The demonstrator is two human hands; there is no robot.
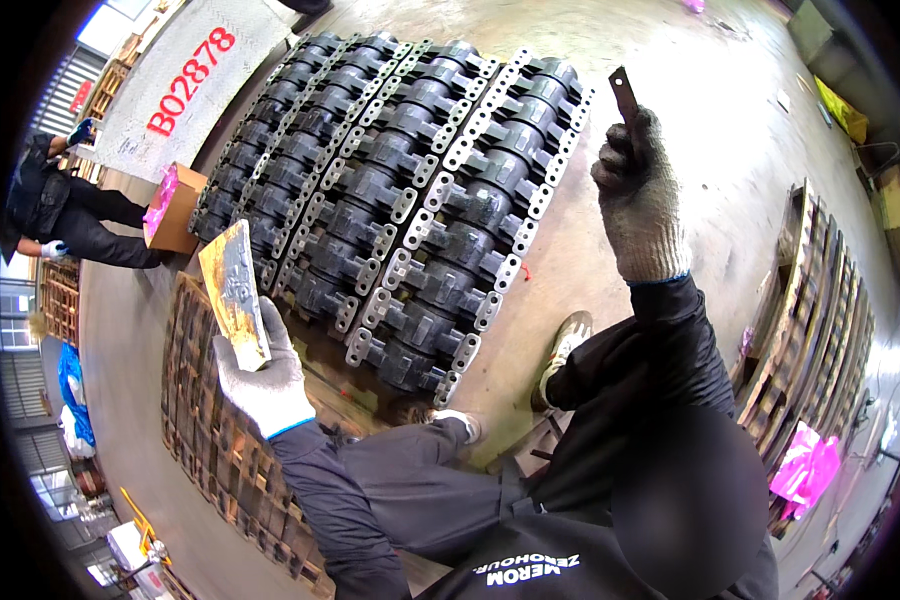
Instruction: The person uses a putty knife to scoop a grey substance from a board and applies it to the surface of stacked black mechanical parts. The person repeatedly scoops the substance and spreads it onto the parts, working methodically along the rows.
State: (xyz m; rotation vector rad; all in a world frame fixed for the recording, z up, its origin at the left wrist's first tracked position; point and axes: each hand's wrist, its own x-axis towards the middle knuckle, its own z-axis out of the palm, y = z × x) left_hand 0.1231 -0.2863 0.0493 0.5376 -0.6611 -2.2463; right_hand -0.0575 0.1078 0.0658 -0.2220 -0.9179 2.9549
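Left hand (pixel 263 375), in a grey knit glove, grips a flat yellow-stained block (pixel 235 292), holding it upright over the edge of a wooden pallet (pixel 205 440). Right hand (pixel 640 195), gloved too, is raised high and pinches a thin dark metal strip (pixel 623 95) between its fingertips. Between them lie rows of dark cast metal parts (pixel 400 190) (tightly packed, pale lugs along each row) on the concrete floor (pixel 690 120). A second person (pixel 60 215) crouches far left beside a cardboard box (pixel 178 210).

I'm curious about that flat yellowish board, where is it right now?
In the head view, the yellowish board is on the left, held upright in the left hand, just beside the stacked dark metal castings and above a wooden pallet.
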